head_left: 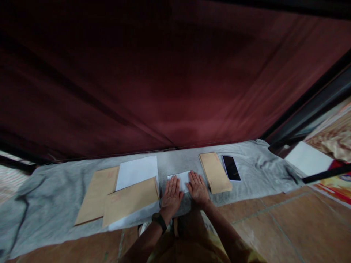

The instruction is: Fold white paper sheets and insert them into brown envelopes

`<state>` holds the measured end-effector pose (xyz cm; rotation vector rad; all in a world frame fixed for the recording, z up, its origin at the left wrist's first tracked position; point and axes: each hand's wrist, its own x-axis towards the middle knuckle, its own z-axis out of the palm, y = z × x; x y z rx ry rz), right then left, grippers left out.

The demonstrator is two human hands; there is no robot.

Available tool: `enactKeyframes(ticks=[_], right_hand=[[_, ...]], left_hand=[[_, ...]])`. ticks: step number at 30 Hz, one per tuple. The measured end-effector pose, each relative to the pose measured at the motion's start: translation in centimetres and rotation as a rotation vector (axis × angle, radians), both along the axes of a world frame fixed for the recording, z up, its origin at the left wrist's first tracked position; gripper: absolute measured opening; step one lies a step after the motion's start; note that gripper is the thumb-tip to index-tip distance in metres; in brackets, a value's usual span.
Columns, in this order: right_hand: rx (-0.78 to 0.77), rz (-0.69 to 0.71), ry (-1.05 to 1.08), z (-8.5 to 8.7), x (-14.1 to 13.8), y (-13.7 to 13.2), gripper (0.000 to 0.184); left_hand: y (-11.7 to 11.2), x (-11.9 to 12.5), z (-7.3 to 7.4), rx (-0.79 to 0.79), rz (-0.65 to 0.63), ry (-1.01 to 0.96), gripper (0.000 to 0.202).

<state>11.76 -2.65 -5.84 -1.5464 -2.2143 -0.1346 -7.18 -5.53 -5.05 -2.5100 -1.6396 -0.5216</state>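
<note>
A small piece of white paper [184, 181], seemingly folded, lies on the grey cloth in front of me. My left hand [171, 194] rests flat on its left end, fingers stretched out. On its right end lies my right hand [197, 188], also flat with fingers extended. Both palms hide parts of the paper. Just right of my right hand is a stack of brown envelopes [215, 172]. To the left of my left hand, a brown envelope [131, 201] lies partly over white sheets [137, 170].
Another large brown envelope [97, 193] is at the far left. A phone [231, 168] with a dark screen sits right of the envelope stack. The grey cloth [63, 208] covers a ledge against a dark red panel [175, 91]. Below is a tiled floor [287, 226].
</note>
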Motion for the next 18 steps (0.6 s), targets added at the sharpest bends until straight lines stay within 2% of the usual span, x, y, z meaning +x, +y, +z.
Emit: enactKeyframes(ticks=[3, 8, 18], right_hand=[[-0.013, 0.0, -0.007, 0.0, 0.0, 0.0, 0.054], [-0.033, 0.004, -0.009, -0.1, 0.0, 0.1, 0.056], [-0.02, 0.007, -0.007, -0.1, 0.2, 0.2, 0.056]], left_hand=[[-2.2, 0.2, 0.2, -0.042, -0.141, 0.03, 0.066], [-5.0, -0.4, 0.3, -0.092, -0.082, 0.028, 0.068], [-6.4, -1.8, -0.5, -0.037, -0.021, 0.087, 0.075]])
